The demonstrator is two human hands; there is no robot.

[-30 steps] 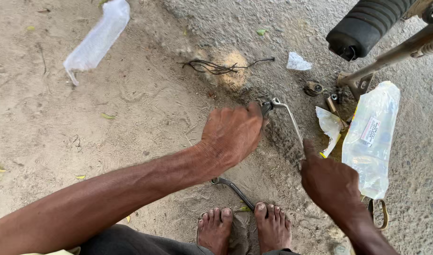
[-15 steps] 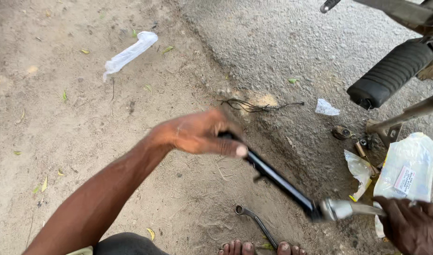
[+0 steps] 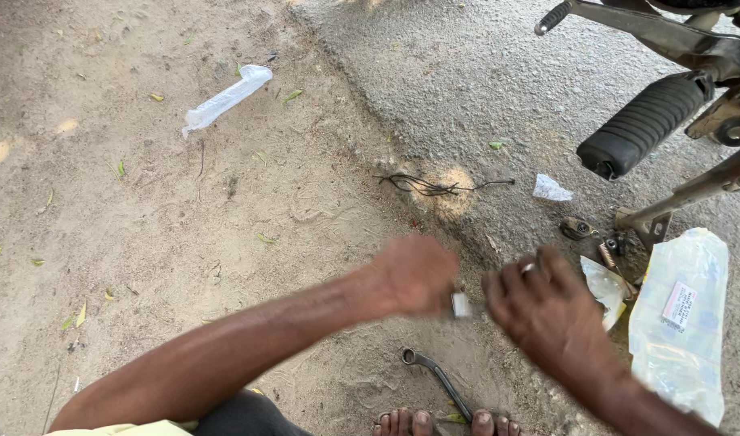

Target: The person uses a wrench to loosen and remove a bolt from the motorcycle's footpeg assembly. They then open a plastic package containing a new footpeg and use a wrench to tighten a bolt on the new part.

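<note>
Bottom centre: bare toes [image 3: 438,421] on the dirt ground [image 3: 144,242], bent wrench [image 3: 436,378] lying just in front of them, untouched. Above it, mid-frame, both hands meet. Left hand [image 3: 414,274] is curled shut into a fist with a small silvery metal piece [image 3: 461,304] showing at its lower right edge; looks gripped, but blur hides how. Right hand [image 3: 547,311], ring on one finger, is half-curled with fingers bent toward that piece; can't tell if it touches it. Both forearms come up from the bottom edge, left one long across the frame, wrists angled inward. Risk, as I judge it: a part that small, passed hand to hand over loose dirt, drops and gets lost in sand or rolls under the motorcycle. Right side: clear plastic bag [image 3: 681,323] with label, small spring and fittings [image 3: 608,257] near the stand foot [image 3: 640,222]. Further up: black wire tangle [image 3: 430,186], ribbed rubber footpeg [image 3: 640,125] at upper right, empty plastic sleeve [image 3: 225,98] upper left.
</note>
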